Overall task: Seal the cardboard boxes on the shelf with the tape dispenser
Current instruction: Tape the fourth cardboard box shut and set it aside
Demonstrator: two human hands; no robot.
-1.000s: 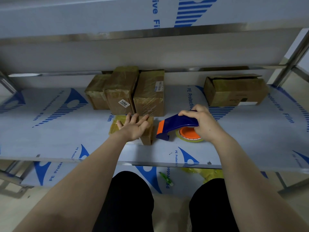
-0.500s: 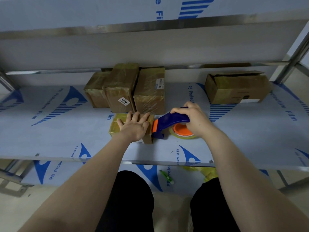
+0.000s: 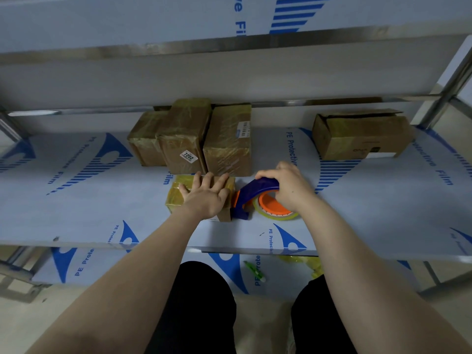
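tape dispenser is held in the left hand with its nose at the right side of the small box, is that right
Not quite. The head view shows the right hand holding the tape dispenser, not the left. The left hand lies flat on top of the small box. The rest stands: the dispenser's nose is at the box's right side.

"7202": white label [image 3: 188,157] on taped box [image 3: 184,129]. "PE Protective Film": shelf film [image 3: 76,213], repeated.
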